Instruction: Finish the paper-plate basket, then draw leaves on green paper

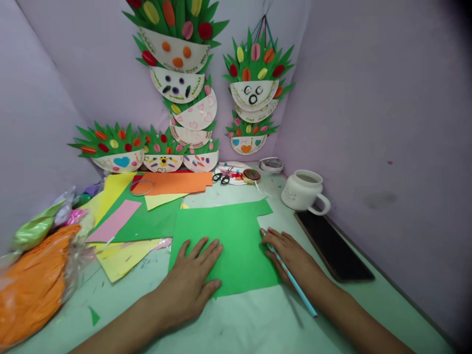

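Note:
A green paper sheet (236, 236) with a notch at its upper right corner lies on the table in front of me. My left hand (193, 278) rests flat on its lower left part, fingers spread. At the sheet's right edge, my right hand (289, 255) holds a light blue pencil (300, 290), its tip end up by the fingertips and its other end slanting down to the right. The fingers of that hand touch the sheet's edge.
Coloured papers (173, 183) lie at the back left, beside orange clay (35, 285) in plastic. Scissors (222, 177) are at the back. A mug (303, 189) and a phone (334, 246) stand and lie right. Paper-plate crafts (254, 93) hang on the wall.

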The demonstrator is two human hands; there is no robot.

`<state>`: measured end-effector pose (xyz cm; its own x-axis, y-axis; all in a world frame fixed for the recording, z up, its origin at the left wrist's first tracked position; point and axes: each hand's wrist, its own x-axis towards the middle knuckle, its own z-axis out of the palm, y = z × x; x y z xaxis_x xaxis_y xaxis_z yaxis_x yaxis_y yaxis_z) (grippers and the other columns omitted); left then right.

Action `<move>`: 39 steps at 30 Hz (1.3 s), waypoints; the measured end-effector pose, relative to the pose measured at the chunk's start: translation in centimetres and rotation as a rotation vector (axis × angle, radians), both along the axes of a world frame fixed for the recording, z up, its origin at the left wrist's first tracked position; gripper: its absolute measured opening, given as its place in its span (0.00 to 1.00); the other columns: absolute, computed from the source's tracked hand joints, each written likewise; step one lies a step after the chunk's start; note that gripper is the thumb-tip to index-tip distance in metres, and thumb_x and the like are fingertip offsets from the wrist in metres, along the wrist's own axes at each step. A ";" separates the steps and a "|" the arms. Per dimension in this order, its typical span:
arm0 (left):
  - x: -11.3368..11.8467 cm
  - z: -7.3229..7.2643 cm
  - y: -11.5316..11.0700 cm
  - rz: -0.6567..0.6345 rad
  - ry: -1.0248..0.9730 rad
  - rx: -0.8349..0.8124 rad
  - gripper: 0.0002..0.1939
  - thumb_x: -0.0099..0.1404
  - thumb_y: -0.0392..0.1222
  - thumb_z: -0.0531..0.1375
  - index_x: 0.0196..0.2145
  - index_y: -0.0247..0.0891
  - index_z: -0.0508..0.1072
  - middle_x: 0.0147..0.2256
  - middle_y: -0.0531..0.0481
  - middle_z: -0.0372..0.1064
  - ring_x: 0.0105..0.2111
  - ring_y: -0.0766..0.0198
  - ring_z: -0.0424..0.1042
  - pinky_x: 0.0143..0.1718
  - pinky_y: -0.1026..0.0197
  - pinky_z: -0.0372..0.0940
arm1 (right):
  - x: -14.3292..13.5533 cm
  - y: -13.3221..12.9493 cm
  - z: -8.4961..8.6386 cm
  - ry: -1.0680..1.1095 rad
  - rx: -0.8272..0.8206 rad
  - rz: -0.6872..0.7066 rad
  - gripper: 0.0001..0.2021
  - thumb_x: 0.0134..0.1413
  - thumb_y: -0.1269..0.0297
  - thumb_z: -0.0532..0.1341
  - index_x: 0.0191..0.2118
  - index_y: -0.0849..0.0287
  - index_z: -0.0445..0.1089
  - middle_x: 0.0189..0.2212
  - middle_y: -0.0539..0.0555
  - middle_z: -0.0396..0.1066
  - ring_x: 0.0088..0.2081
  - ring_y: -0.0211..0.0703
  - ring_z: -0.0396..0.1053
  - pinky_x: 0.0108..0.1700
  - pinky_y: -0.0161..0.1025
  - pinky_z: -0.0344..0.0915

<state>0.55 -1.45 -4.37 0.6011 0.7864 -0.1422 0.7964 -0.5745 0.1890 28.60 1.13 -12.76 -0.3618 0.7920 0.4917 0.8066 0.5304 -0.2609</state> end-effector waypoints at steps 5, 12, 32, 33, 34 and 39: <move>1.4 -0.3 0.6 -0.005 0.011 -0.010 0.27 0.68 0.47 0.46 0.63 0.40 0.49 0.64 0.47 0.40 0.63 0.49 0.40 0.59 0.35 0.39 | 1.3 0.3 0.2 -0.030 -0.009 -0.054 0.15 0.57 0.64 0.53 0.51 0.52 0.65 0.52 0.55 0.68 0.54 0.51 0.64 0.55 0.55 0.60; 2.5 -0.3 1.0 0.011 -0.012 -0.010 0.27 0.68 0.47 0.46 0.63 0.40 0.50 0.64 0.48 0.41 0.63 0.48 0.41 0.58 0.35 0.40 | -1.0 0.6 4.9 -0.015 -0.092 -0.010 0.16 0.50 0.72 0.53 0.46 0.58 0.66 0.46 0.59 0.72 0.54 0.54 0.64 0.51 0.52 0.64; 3.3 -1.8 2.2 0.099 0.060 0.126 0.26 0.69 0.48 0.42 0.62 0.40 0.51 0.64 0.50 0.40 0.63 0.50 0.43 0.58 0.35 0.41 | -5.0 1.0 3.0 -0.089 -0.211 0.129 0.17 0.56 0.79 0.47 0.48 0.62 0.63 0.56 0.63 0.63 0.60 0.50 0.56 0.59 0.53 0.55; 3.4 -1.9 2.3 0.105 0.057 0.140 0.26 0.69 0.48 0.42 0.62 0.40 0.51 0.64 0.50 0.41 0.63 0.50 0.44 0.58 0.35 0.41 | -5.0 1.0 3.0 -0.084 -0.210 0.123 0.17 0.56 0.79 0.46 0.48 0.62 0.63 0.56 0.63 0.63 0.60 0.50 0.56 0.59 0.53 0.56; 3.4 -2.0 2.3 0.109 0.052 0.152 0.26 0.69 0.48 0.41 0.62 0.40 0.50 0.64 0.50 0.41 0.63 0.50 0.44 0.58 0.35 0.41 | -5.0 1.0 3.0 -0.070 -0.205 0.117 0.17 0.57 0.79 0.46 0.47 0.61 0.63 0.56 0.63 0.63 0.59 0.50 0.57 0.58 0.54 0.56; 3.4 -2.1 2.3 0.111 0.019 0.160 0.25 0.70 0.48 0.42 0.62 0.41 0.51 0.64 0.50 0.43 0.62 0.50 0.45 0.58 0.36 0.43 | -5.2 -0.5 4.5 0.172 -0.158 0.178 0.12 0.55 0.69 0.56 0.46 0.57 0.61 0.49 0.60 0.69 0.53 0.49 0.64 0.55 0.51 0.59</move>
<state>3.93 0.85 -6.49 0.5082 0.8610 -0.0205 0.8589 -0.5049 0.0864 23.37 0.62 -8.26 -0.4243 0.7949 0.4338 0.6411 0.6020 -0.4760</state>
